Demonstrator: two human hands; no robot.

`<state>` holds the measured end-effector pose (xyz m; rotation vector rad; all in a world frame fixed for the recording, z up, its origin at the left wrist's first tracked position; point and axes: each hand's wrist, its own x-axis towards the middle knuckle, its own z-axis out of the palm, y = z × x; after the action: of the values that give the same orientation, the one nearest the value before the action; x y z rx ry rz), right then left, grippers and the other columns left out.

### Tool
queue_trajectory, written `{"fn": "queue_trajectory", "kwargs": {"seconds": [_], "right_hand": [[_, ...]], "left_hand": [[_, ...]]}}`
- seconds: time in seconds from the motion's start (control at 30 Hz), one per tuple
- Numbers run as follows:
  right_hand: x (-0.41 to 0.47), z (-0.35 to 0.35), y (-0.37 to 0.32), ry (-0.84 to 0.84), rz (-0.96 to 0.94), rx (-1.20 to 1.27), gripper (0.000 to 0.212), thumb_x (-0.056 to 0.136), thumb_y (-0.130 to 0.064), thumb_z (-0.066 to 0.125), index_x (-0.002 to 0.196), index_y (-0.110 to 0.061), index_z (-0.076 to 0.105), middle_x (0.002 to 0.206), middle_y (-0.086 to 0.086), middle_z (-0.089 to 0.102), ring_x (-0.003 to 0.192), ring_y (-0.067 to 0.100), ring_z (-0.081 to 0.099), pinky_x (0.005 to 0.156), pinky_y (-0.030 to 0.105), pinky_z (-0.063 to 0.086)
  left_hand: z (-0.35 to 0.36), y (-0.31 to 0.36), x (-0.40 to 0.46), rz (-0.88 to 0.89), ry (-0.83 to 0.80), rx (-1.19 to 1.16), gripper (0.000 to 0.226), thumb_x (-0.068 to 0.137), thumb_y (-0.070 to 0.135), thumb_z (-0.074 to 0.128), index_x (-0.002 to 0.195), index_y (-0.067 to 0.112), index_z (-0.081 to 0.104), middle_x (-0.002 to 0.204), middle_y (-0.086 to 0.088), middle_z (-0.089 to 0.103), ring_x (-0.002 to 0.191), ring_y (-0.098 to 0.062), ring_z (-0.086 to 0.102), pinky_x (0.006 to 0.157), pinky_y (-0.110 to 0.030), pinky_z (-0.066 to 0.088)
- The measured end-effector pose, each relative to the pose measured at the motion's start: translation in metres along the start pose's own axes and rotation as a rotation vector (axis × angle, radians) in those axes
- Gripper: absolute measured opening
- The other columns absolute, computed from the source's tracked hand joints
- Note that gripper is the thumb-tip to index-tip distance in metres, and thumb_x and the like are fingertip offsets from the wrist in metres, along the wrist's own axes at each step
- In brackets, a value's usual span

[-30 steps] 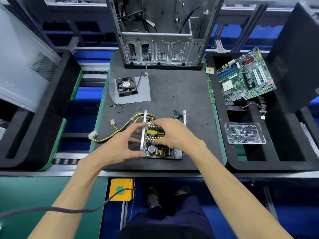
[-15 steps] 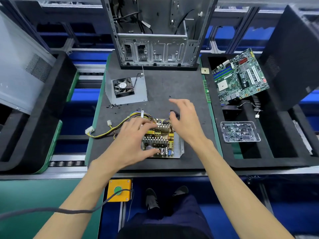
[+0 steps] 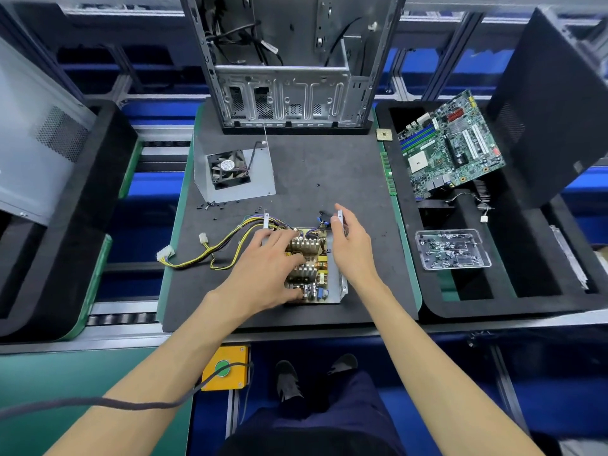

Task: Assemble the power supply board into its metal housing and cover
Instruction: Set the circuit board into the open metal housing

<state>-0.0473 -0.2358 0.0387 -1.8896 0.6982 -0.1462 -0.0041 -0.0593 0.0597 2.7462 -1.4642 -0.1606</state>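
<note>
Dark foam mat (image 3: 329, 166) on conveyor bench. Power supply board (image 3: 311, 258) sits in metal housing (image 3: 340, 284) near mat's front edge (yellow wires trail left). Left hand (image 3: 263, 271) presses on board, fingers spread. Right hand (image 3: 353, 250) beside housing's right wall, fingers relaxed, gripping nothing.

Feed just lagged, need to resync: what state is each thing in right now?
Green power supply board: seated in open grey metal housing, uncovered.
Left hand: resting on board, fingers spread.
Right hand: at housing's right wall.
Black fan: on loose metal cover.
</note>
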Motion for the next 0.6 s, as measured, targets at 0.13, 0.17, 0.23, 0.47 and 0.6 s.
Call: {"fn": "queue_trajectory", "kwargs": {"seconds": [0.13,0.17,0.23,0.47,0.6], "right_hand": [[0.000,0.000,0.001,-0.003,-0.002,0.006,0.046,0.111,-0.033,0.039,0.154,-0.019,0.044,0.147,0.004,0.057,0.132,0.027,0.055,0.114,0.044,0.042],[0.001,-0.001,0.001,-0.005,-0.002,0.004,0.046,0.111,-0.033,0.039,0.154,-0.019,0.044,0.147,0.004,0.057,0.133,0.026,0.055,0.114,0.044,0.042],[0.001,-0.001,0.001,-0.007,-0.004,-0.004,0.046,0.111,-0.033,0.040,0.155,-0.019,0.044,0.149,0.003,0.056,0.135,0.024,0.053,0.115,0.042,0.040],[0.004,0.000,0.003,-0.001,-0.016,-0.007,0.046,0.111,-0.032,0.040,0.155,-0.020,0.044,0.149,0.002,0.056,0.134,0.019,0.052,0.114,0.039,0.041],[0.005,0.001,0.003,-0.003,-0.012,-0.016,0.046,0.111,-0.032,0.040,0.155,-0.019,0.043,0.146,0.005,0.058,0.125,0.022,0.056,0.112,0.042,0.043]], "left_hand": [[-0.001,-0.005,0.003,0.004,-0.025,-0.014,0.048,0.079,0.056,0.074,0.116,0.026,0.074,0.147,-0.008,0.050,0.133,-0.026,0.047,0.116,-0.044,0.020],[-0.003,-0.007,0.004,0.002,-0.008,-0.031,0.041,0.081,0.052,0.074,0.113,0.026,0.076,0.143,-0.007,0.052,0.130,-0.026,0.049,0.114,-0.043,0.021],[-0.006,-0.011,0.007,-0.005,0.022,-0.072,0.028,0.086,0.044,0.073,0.107,0.027,0.079,0.137,-0.006,0.057,0.124,-0.027,0.051,0.109,-0.039,0.022],[-0.009,-0.011,0.005,-0.004,0.024,-0.098,0.017,0.077,0.031,0.085,0.092,0.022,0.083,0.121,-0.011,0.065,0.109,-0.033,0.059,0.102,-0.042,0.031],[-0.007,-0.010,0.005,-0.013,0.023,-0.107,0.016,0.079,0.030,0.083,0.093,0.022,0.083,0.125,-0.013,0.064,0.112,-0.033,0.059,0.101,-0.041,0.025]]}}
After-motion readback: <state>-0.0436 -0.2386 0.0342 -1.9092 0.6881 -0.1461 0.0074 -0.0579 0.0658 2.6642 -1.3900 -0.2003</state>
